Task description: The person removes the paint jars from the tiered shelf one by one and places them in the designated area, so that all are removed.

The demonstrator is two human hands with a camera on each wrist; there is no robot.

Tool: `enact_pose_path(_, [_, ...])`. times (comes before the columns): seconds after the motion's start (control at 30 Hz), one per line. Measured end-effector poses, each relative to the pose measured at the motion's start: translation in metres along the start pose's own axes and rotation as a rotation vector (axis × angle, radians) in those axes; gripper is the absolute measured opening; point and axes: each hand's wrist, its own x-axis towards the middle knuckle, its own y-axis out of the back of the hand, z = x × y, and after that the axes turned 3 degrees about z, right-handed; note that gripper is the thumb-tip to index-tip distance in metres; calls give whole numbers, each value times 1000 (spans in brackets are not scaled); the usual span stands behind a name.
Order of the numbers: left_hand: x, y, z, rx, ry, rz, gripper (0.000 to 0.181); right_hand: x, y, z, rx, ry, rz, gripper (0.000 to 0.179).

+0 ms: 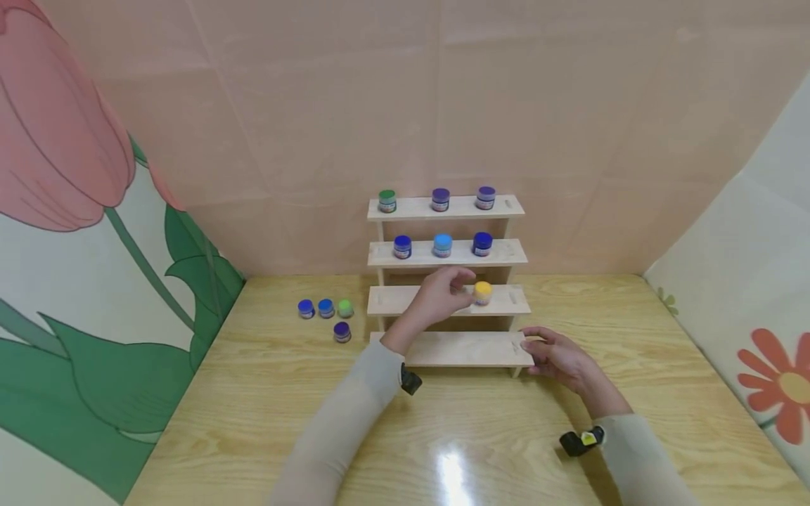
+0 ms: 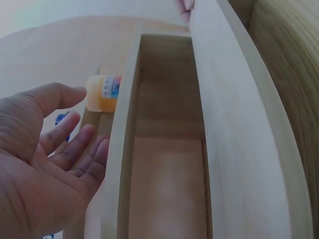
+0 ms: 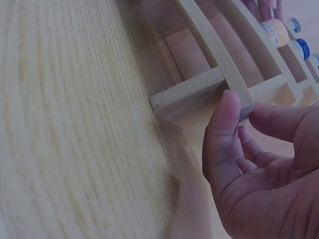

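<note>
A yellow paint jar [image 1: 483, 293] stands toward the right end of the third tier of a wooden step shelf [image 1: 468, 349]. Just left of it is my left hand [image 1: 443, 292], fingers loosely bent with nothing between them. In the left wrist view, the thumb tip comes close to the jar [image 2: 103, 93], and a gap shows between the other fingers and the jar. My right hand [image 1: 557, 357] pinches the right end of the lowest board between thumb and fingers, as the right wrist view shows at the board's corner [image 3: 240, 102].
A green jar [image 1: 387, 201] and two purple jars [image 1: 440, 199] line the top tier. Below them stand two dark blue jars [image 1: 402, 247] and a light blue one [image 1: 442, 245]. Left of the shelf, several jars [image 1: 325, 308] sit on the wooden table [image 1: 266, 393]. Behind rises a pinkish backdrop [image 1: 316, 140].
</note>
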Motion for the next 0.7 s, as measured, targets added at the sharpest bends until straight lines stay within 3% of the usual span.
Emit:
enact_pose_path(0.4, [16, -19, 3, 42, 28, -15, 44, 1, 1, 1, 2, -6, -12, 49])
enact_pose_path(0.7, [20, -27, 6, 56, 60, -15, 41, 1, 2, 0, -2, -13, -8, 47])
